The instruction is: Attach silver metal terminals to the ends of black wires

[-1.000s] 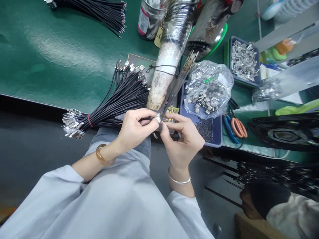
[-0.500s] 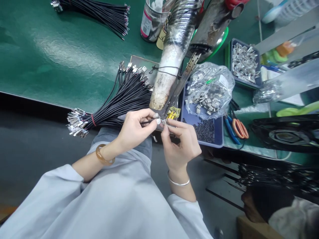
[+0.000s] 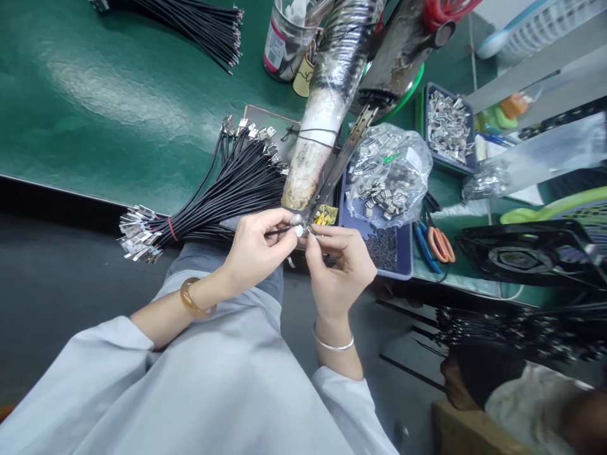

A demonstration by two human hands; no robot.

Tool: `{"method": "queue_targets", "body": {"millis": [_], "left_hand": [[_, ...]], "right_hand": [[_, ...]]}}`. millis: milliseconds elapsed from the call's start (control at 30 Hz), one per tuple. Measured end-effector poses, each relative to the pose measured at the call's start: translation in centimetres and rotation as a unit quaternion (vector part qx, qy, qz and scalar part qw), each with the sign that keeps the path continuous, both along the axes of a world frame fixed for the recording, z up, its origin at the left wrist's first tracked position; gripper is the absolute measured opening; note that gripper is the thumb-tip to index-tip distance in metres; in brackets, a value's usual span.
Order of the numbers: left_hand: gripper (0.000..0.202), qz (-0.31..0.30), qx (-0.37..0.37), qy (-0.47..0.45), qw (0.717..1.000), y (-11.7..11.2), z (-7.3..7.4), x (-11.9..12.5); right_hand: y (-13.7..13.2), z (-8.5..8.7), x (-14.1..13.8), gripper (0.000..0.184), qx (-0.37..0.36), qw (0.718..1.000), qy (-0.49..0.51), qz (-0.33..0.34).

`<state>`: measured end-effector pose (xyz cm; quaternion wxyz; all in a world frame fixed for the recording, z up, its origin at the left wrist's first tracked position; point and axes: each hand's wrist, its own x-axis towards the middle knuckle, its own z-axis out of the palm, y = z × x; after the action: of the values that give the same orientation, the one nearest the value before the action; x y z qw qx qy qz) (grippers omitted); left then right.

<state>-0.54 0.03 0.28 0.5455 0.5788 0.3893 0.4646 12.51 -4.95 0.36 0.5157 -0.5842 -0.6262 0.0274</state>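
My left hand (image 3: 260,246) is closed in a pinch on the end of a black cable, with light-coloured covers on thumb and fingertip. Just to its right, my right hand (image 3: 340,262) pinches a small silvery metal piece (image 3: 311,232) against that cable end. Its exact shape is too small to tell. The fingertips of both hands almost meet. Behind my left hand lies a bundle of black cables (image 3: 227,183), tied with a red band (image 3: 172,229), metal connectors at its ends.
A white-wrapped duct (image 3: 315,136) and a metal tool holder (image 3: 346,148) rise right behind my hands. At right are a blue tray (image 3: 403,253) with a bag of connectors (image 3: 389,170), orange-handled pliers (image 3: 441,245) and a black fan (image 3: 526,256). A co-worker (image 3: 493,379) is at lower right.
The whole view has shifted a little, so the bench things sit further left. Both hands keep their pinch at the cable end, with only slight finger movement in the right.
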Motion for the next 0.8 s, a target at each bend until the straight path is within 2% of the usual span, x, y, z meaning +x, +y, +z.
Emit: {"method": "queue_targets", "body": {"millis": [233, 467, 567, 667, 733, 800], "left_hand": [[0.009, 0.040, 0.050, 0.030, 0.998, 0.1, 0.2, 0.1], [0.010, 0.023, 0.080, 0.051, 0.995, 0.0, -0.1, 0.0], [0.011, 0.010, 0.078, 0.063, 0.995, 0.0, -0.2, 0.0], [0.011, -0.015, 0.074, 0.066, 0.995, 0.1, 0.0, -0.3], [0.012, -0.049, 0.072, 0.069, 0.994, 0.2, 0.1, -0.7], [0.012, -0.092, 0.073, 0.080, 0.990, 0.4, 0.1, -1.1]], "right_hand": [[0.7, 0.3, 0.0, 0.019, 0.058, 0.993, -0.098, -0.015], [0.2, 0.3, 0.3, 0.020, 0.068, 0.981, -0.179, -0.010], [-0.2, 0.4, 0.5, 0.018, 0.037, 0.987, -0.154, 0.008], [-0.9, 0.7, 1.1, 0.009, 0.000, 0.998, -0.059, 0.013], [-1.4, 1.0, 2.1, 0.010, 0.062, 0.997, -0.027, -0.038], [-1.8, 1.4, 3.8, 0.018, 0.122, 0.983, -0.039, -0.130]]}}
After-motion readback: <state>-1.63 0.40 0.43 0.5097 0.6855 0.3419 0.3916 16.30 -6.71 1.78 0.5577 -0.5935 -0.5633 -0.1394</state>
